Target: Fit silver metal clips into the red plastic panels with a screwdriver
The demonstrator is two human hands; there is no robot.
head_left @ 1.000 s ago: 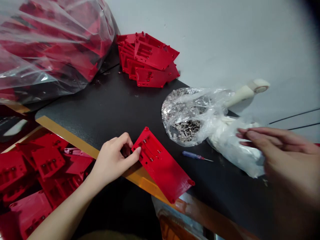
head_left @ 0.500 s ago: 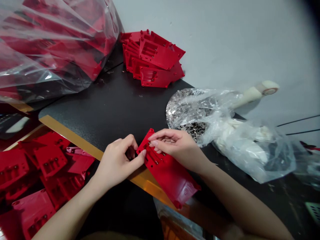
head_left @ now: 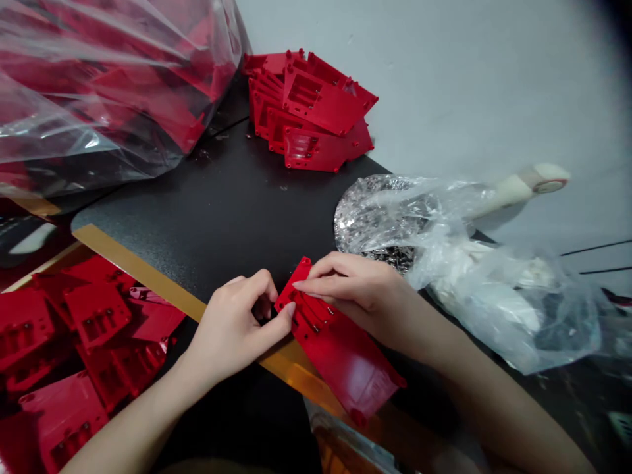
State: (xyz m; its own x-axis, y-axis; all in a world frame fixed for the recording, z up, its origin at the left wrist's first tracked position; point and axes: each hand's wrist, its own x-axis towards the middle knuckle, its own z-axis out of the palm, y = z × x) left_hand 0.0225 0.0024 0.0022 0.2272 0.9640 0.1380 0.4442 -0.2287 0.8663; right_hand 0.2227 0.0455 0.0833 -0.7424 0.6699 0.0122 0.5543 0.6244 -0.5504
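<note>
A red plastic panel (head_left: 345,359) lies tilted across the table's front edge, its near end jutting past it. Long slots run across its upper part, with small metal pieces at some of their ends. My left hand (head_left: 241,322) pinches the panel's left corner between thumb and curled fingers. Over the slots, my right hand (head_left: 368,289) has its thumb and fingers drawn together, the tips down at the panel's upper end. Whatever those fingertips hold, if anything, is hidden. Small metal parts (head_left: 395,255) lie in a clear plastic bag just beyond my right hand.
Similar red panels (head_left: 326,108) are stacked at the back of the black table (head_left: 222,210). A large clear bag (head_left: 113,99) of red parts stands back left. More red panels (head_left: 96,306) lie in a heap lower left. A clear bag with white contents (head_left: 508,296) is at right.
The view has shifted slightly. My right thumb and fingers have closed together over the panel's slots. My left hand keeps its pinch on the corner.
</note>
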